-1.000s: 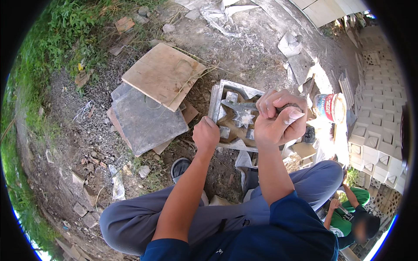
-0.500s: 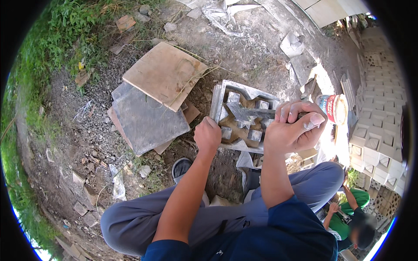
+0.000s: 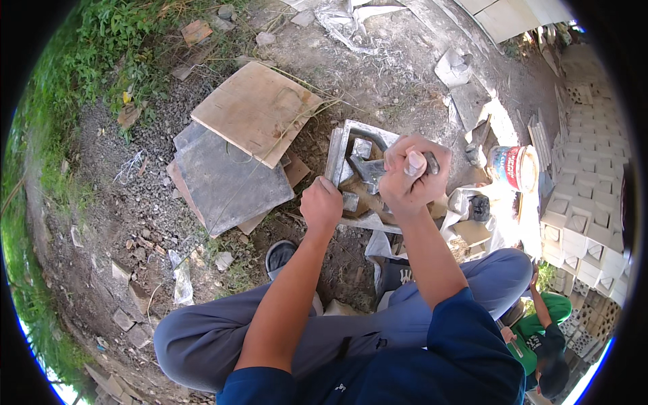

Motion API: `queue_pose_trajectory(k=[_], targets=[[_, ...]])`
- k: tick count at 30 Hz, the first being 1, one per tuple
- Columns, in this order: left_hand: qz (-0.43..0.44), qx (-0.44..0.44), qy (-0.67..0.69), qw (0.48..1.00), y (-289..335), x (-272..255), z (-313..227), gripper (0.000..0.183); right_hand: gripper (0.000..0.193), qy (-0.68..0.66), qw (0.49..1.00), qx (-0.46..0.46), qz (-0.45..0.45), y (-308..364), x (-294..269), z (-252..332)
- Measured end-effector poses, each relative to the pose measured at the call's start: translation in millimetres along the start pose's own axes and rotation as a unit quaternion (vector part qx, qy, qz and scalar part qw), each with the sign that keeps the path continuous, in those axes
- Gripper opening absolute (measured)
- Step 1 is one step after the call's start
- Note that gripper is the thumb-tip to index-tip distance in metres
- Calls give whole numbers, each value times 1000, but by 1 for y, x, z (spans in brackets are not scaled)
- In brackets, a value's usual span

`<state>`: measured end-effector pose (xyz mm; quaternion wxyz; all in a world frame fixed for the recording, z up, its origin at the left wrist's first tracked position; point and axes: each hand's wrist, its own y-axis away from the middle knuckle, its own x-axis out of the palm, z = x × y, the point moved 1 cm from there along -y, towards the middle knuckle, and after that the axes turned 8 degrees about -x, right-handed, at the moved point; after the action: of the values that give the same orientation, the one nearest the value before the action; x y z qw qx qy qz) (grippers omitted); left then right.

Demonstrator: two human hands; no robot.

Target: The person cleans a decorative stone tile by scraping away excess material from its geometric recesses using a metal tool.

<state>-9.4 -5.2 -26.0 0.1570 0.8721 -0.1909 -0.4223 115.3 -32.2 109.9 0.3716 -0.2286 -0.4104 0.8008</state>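
1. Where we look left of the work, a tan board point(image 3: 260, 111) lies overlapping a grey board point(image 3: 233, 181), with green plants point(image 3: 101, 67) growing beyond them at the upper left.
2. To our right stands a round bucket point(image 3: 514, 169) with a red and blue label, and a dark lump point(image 3: 480, 208) lies just this side of it; pale blocks point(image 3: 587, 182) are stacked farther right.
3. At the lower right, well apart from our hands, we see a co-worker point(image 3: 533, 344) in green and dark clothing.
4. On the ground ahead of us lies the mould point(image 3: 372, 221), a pale-rimmed tray with square studs and sandy brown material inside; our own right hand blocks much of its right half from view.
5. Our right hand point(image 3: 415, 170) is wrapped tightly round the handle of a grey tool point(image 3: 370, 170), whose flat metal end reaches out to the left of the fingers, over the mould's middle.
6. Our left hand point(image 3: 321, 204) is balled up against the mould's left wall, knuckles upward; we cannot tell whether its fingers clasp that wall.
7. Both forearms come up from below, the left slanting to the right and the right slanting to the left, so our fists sit near each other, the right one slightly farther away.
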Motion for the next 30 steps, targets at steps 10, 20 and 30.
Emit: queue_pose_trajectory(k=[10,20,30], targets=[[-9,-6,-15,1000,0,1,9,39,11,-71,995,18,62,-17,24,-5],[3,-14,-19,1000,-2,-3,4,38,21,-118,982,108,-98,-22,24,4],[-3,3,-8,1000,-1,1,0,36,18,-12,999,23,-23,3,28,-17]])
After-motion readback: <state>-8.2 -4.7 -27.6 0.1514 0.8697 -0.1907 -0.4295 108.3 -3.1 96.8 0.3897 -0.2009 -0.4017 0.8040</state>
